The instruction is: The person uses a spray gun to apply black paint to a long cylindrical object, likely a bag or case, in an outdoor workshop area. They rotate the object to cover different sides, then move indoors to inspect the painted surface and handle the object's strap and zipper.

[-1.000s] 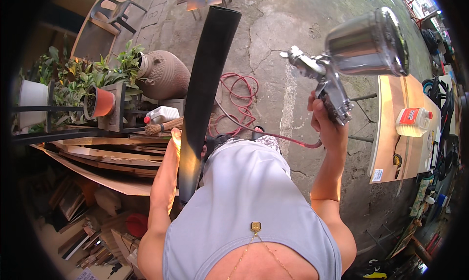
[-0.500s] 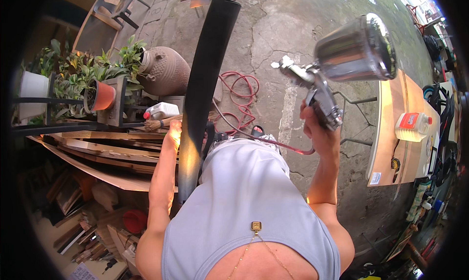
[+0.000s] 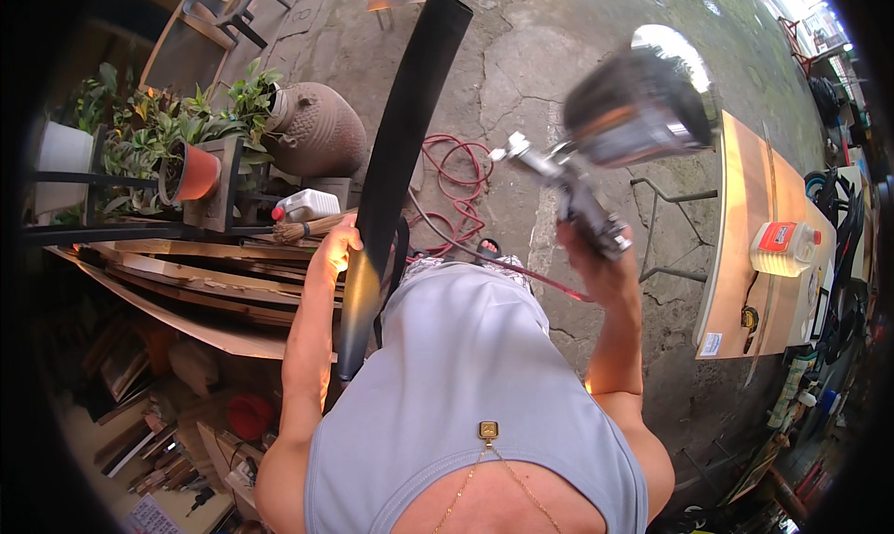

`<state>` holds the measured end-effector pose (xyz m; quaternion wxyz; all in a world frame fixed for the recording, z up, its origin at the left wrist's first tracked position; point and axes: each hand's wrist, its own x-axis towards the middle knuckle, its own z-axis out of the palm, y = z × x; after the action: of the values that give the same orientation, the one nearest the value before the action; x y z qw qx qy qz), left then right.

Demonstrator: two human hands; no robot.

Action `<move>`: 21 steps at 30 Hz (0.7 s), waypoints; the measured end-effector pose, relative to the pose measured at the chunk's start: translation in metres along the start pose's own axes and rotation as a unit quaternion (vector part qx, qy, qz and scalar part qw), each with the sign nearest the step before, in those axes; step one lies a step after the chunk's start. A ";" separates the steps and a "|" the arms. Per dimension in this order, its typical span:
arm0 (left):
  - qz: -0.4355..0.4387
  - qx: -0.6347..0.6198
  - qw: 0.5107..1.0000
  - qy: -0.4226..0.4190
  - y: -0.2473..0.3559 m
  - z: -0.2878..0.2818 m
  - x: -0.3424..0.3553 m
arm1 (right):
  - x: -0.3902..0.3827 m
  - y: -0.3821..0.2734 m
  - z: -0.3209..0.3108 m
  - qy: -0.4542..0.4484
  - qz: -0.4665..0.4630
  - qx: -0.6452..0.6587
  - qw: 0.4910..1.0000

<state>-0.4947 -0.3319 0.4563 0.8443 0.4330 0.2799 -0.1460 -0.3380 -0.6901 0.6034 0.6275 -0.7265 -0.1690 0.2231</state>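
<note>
My left hand (image 3: 337,247) is closed at the left edge of a long black piece (image 3: 406,115), its thumb or a finger showing against that edge. The piece looks like a board or a wide tube; I cannot tell which. It stands tilted, its far end leaning right, and sunlight yellows its lower part. In my right hand (image 3: 601,264) is a spray gun (image 3: 582,199), gripped by its handle. A shiny metal cup (image 3: 638,106) sits on the gun, blurred by motion. The gun's nozzle points left toward the black piece, apart from it. A red hose (image 3: 549,283) runs to my right hand.
Stacked wood strips (image 3: 205,278), a white jug (image 3: 307,205), a clay jar (image 3: 321,129) and potted plants (image 3: 196,175) lie left. On the right a plywood table (image 3: 736,292) bears another jug (image 3: 785,249) and a tape measure (image 3: 749,319). Hose coils (image 3: 456,162) cross the concrete floor.
My right hand has swung the spray gun left, closer to the black piece. The black piece's upper end has shifted slightly right, and more of my left hand's fingers now shows.
</note>
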 end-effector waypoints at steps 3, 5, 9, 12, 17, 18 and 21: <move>0.020 0.033 0.998 0.040 -0.001 0.006 0.000 | -0.001 -0.006 0.006 -0.054 -0.104 -0.084 0.990; 0.043 0.059 0.996 0.059 0.001 0.012 -0.001 | 0.003 -0.004 0.003 0.009 -0.035 -0.013 0.999; 0.051 0.072 0.991 0.101 -0.001 0.009 -0.002 | 0.006 -0.004 -0.008 0.091 0.046 0.060 0.993; 0.049 0.074 0.992 0.086 0.004 0.018 -0.003 | -0.002 -0.002 -0.001 0.012 0.022 0.012 1.000; 0.058 0.073 0.991 0.091 0.001 0.027 -0.008 | -0.008 0.001 0.003 -0.002 0.000 -0.022 1.000; 0.064 0.071 0.989 0.110 -0.001 0.028 -0.008 | -0.006 0.004 0.000 0.024 0.041 0.012 0.999; 0.076 0.081 0.984 0.136 -0.004 0.028 -0.007 | -0.002 -0.009 -0.002 0.095 0.085 0.080 0.989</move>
<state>-0.4923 -0.3570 0.4712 0.7693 0.5356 0.3457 -0.0429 -0.3382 -0.6918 0.6123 0.6755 -0.7038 -0.0282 0.2182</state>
